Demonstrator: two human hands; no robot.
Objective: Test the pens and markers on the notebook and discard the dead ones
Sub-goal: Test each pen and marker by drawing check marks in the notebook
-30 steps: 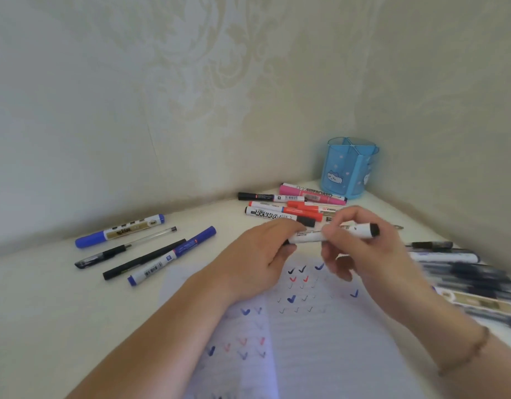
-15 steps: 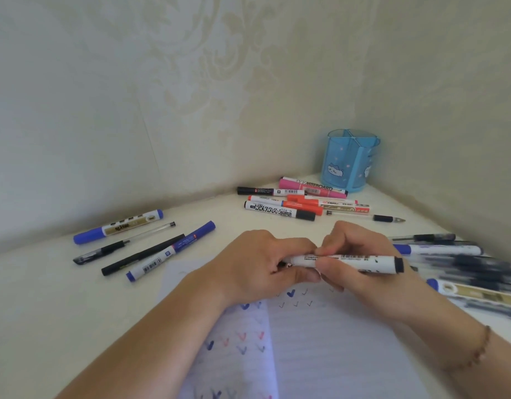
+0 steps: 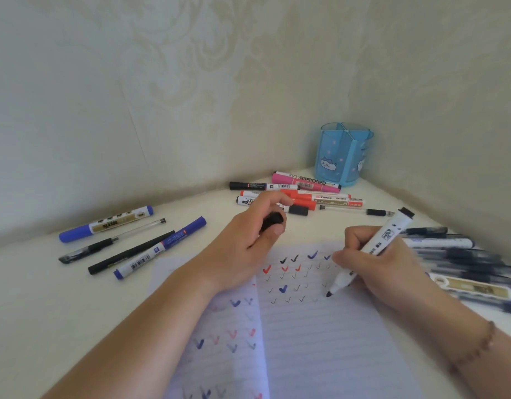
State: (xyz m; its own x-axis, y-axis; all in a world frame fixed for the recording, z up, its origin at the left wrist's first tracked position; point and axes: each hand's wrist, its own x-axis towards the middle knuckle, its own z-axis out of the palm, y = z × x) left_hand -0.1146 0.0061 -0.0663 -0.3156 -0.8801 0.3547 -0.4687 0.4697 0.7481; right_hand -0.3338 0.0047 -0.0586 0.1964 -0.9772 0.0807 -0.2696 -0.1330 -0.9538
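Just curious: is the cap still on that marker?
No, the left hand holds the black cap while the marker tip is bare.

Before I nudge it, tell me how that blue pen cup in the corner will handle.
The blue pen cup looks like thin translucent plastic with nothing showing inside, so probably light and easy to slide. It stands taller than it is wide, so a high push may tip it. The walls behind likely stop it.

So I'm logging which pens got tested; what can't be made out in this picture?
Head view only:
- Pens at the right: motion-blurred, cut by the frame edge; labels unreadable.
- Black cap: mostly hidden inside the left hand.
- Marker label: partly covered by the right hand.
- Notebook: bottom cut off.
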